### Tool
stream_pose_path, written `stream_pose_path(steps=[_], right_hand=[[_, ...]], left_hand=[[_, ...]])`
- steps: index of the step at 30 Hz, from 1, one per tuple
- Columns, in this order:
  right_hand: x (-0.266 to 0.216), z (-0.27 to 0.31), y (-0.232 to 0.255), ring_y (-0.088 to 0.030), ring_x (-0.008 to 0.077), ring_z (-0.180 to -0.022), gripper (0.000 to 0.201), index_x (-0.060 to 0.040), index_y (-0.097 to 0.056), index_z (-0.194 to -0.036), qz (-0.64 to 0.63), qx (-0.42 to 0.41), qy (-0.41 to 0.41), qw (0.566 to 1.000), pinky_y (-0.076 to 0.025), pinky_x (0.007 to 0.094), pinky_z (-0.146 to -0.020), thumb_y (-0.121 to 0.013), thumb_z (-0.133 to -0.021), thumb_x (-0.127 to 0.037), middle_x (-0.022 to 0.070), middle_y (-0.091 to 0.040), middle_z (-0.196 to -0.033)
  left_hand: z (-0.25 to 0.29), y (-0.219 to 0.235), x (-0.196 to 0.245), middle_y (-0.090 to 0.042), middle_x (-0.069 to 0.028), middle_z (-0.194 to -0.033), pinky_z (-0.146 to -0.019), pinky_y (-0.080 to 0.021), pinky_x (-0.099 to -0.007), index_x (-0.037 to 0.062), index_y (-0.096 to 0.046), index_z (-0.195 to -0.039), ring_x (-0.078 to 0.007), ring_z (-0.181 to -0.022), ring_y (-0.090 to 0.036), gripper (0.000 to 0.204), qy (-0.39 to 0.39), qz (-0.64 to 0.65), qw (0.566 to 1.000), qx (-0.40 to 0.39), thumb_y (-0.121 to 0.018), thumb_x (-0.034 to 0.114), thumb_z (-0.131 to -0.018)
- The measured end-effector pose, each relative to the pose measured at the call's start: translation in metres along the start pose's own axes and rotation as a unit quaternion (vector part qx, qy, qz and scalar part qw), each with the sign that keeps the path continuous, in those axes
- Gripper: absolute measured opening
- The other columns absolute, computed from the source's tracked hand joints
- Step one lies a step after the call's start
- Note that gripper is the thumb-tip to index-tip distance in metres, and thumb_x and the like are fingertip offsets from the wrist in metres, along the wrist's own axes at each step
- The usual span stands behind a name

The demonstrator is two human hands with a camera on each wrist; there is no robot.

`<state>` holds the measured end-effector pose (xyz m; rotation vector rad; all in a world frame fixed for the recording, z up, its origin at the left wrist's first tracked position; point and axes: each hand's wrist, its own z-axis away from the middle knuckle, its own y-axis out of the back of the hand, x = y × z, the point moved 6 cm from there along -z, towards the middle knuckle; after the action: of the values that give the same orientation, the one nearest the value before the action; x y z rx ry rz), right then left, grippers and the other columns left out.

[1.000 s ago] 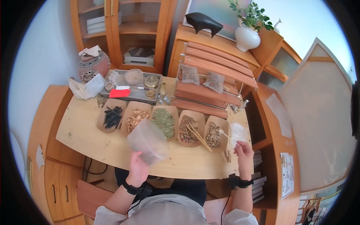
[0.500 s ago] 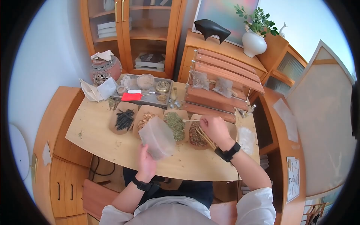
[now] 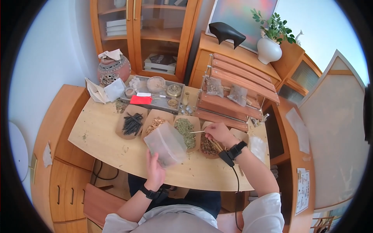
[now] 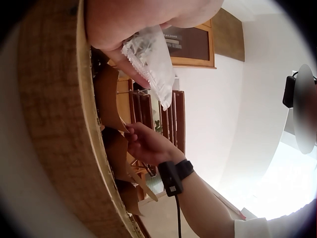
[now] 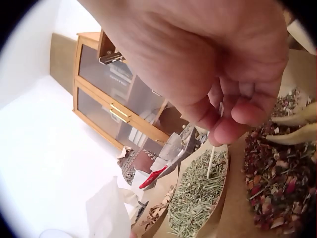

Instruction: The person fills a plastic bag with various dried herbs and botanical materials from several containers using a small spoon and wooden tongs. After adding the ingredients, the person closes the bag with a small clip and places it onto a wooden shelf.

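Note:
My left hand (image 3: pixel 156 171) holds a translucent bag (image 3: pixel 167 145) by its lower edge, over the front of the trays; in the left wrist view some contents show through the bag (image 4: pixel 151 59). With thumb and fingertips my right hand (image 3: pixel 219 134) pinches a thin pale stick (image 5: pixel 212 163). The stick's far end is at the green dried herb (image 5: pixel 195 191) in its brown paper tray. Beneath the right hand is a tray of mixed reddish dried flowers (image 5: pixel 277 183), with wooden tongs (image 5: pixel 297 135) lying in it.
Left of the green herb stand trays of pale chips (image 3: pixel 156 123) and dark sticks (image 3: pixel 133 124). Behind are a grey tray (image 3: pixel 147 105) of small vessels and a slatted wooden rack (image 3: pixel 233 106) with bags. A clear packet (image 3: pixel 257 146) lies at the right.
My right hand has come left from the table's right side to the green herb tray with the stick. The left hand still holds the bag, and the head view has shifted.

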<state>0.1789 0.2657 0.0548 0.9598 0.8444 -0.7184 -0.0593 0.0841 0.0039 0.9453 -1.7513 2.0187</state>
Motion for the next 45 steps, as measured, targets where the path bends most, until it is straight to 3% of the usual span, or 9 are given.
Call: stream_pose_path(steps=[14,23,26,29,32,35,38,41,45], right_hand=[[0.025,-0.004,-0.004,-0.058,0.0081,-0.064,0.014,0.001,-0.069,-0.09,-0.198,-0.061,-0.086,0.975,-0.046,0.0213,-0.053,-0.064,-0.096,-0.011,0.0032,-0.066,-0.08],[-0.016,0.027,0.015,-0.056,0.0075,-0.066,0.013,-0.0009,-0.068,-0.091,-0.218,-0.062,-0.067,0.972,-0.044,0.0211,-0.056,-0.063,-0.096,-0.012,0.0024,-0.064,-0.08],[-0.035,0.04,0.015,-0.057,0.0074,-0.068,0.014,-0.0023,-0.069,-0.091,-0.175,-0.068,-0.052,0.981,-0.045,0.0199,-0.059,-0.064,-0.097,-0.014,0.0011,-0.065,-0.078],[-0.058,0.054,0.004,-0.059,0.0083,-0.066,0.016,0.003,-0.069,-0.098,-0.101,-0.062,-0.003,0.993,-0.047,0.0219,-0.058,-0.063,-0.096,-0.012,0.0038,-0.067,-0.079],[-0.066,0.061,-0.01,-0.062,0.0101,-0.066,0.019,0.0046,-0.069,-0.102,0.021,-0.037,0.117,0.992,-0.051,0.0234,-0.062,-0.062,-0.097,-0.012,0.0056,-0.069,-0.079],[-0.071,0.07,-0.008,-0.065,0.0104,-0.068,0.018,0.0042,-0.07,-0.101,0.032,0.0,0.152,0.988,-0.053,0.0265,-0.065,-0.062,-0.096,-0.011,0.0067,-0.07,-0.077],[-0.072,0.064,0.012,-0.066,0.0154,-0.067,0.014,0.0014,-0.071,-0.098,0.092,0.082,0.17,0.978,-0.053,0.0294,-0.065,-0.065,-0.093,-0.01,0.0097,-0.07,-0.075],[-0.067,0.048,0.027,-0.069,0.0277,-0.071,0.013,-0.0006,-0.071,-0.096,0.22,0.164,0.215,0.937,-0.054,0.0344,-0.068,-0.066,-0.09,-0.011,0.0152,-0.07,-0.077],[-0.053,0.015,0.022,-0.066,0.0391,-0.08,0.013,-0.0025,-0.071,-0.097,0.282,0.175,0.289,0.898,-0.054,0.0431,-0.073,-0.064,-0.09,-0.012,0.0197,-0.069,-0.086]], left_hand=[[-0.005,0.003,-0.001,-0.042,-0.0073,-0.15,-0.116,-0.034,-0.044,0.0107,-0.032,-0.149,-0.0222,-0.14,-0.041,0.048,0.001,0.001,1.0,0.017,-0.045,0.02,-0.104],[-0.006,0.009,-0.006,-0.042,-0.0074,-0.149,-0.116,-0.034,-0.0433,0.012,-0.029,-0.151,-0.0221,-0.139,-0.04,0.049,0.015,0.016,1.0,0.009,-0.045,0.016,-0.104],[-0.007,0.01,-0.008,-0.042,-0.0073,-0.148,-0.115,-0.035,-0.0441,0.0124,-0.03,-0.15,-0.0223,-0.139,-0.04,0.049,0.017,0.01,1.0,0.011,-0.045,0.017,-0.104],[-0.006,0.006,-0.007,-0.043,-0.007,-0.148,-0.114,-0.037,-0.0448,0.0125,-0.031,-0.149,-0.0223,-0.14,-0.04,0.047,0.024,0.023,0.999,-0.007,-0.045,0.018,-0.104],[-0.007,0.006,-0.007,-0.043,-0.0066,-0.147,-0.113,-0.038,-0.0451,0.0127,-0.031,-0.148,-0.0223,-0.139,-0.04,0.047,0.024,0.022,0.999,-0.014,-0.045,0.019,-0.104],[-0.006,0.007,-0.005,-0.043,-0.0065,-0.147,-0.113,-0.039,-0.0451,0.0126,-0.03,-0.149,-0.0225,-0.139,-0.041,0.047,0.016,0.007,1.0,-0.008,-0.045,0.019,-0.104],[-0.006,0.008,-0.006,-0.043,-0.0063,-0.147,-0.113,-0.039,-0.0451,0.0125,-0.031,-0.148,-0.0226,-0.138,-0.041,0.047,0.016,0.015,1.0,-0.005,-0.046,0.02,-0.104],[-0.006,0.006,-0.006,-0.044,-0.0062,-0.147,-0.113,-0.039,-0.045,0.0122,-0.032,-0.149,-0.0226,-0.138,-0.041,0.048,0.024,0.023,0.999,0.007,-0.047,0.02,-0.104],[-0.006,0.004,-0.003,-0.044,-0.0065,-0.147,-0.112,-0.04,-0.0466,0.0119,-0.032,-0.149,-0.0231,-0.138,-0.042,0.049,0.017,0.007,1.0,0.001,-0.048,0.021,-0.104]])
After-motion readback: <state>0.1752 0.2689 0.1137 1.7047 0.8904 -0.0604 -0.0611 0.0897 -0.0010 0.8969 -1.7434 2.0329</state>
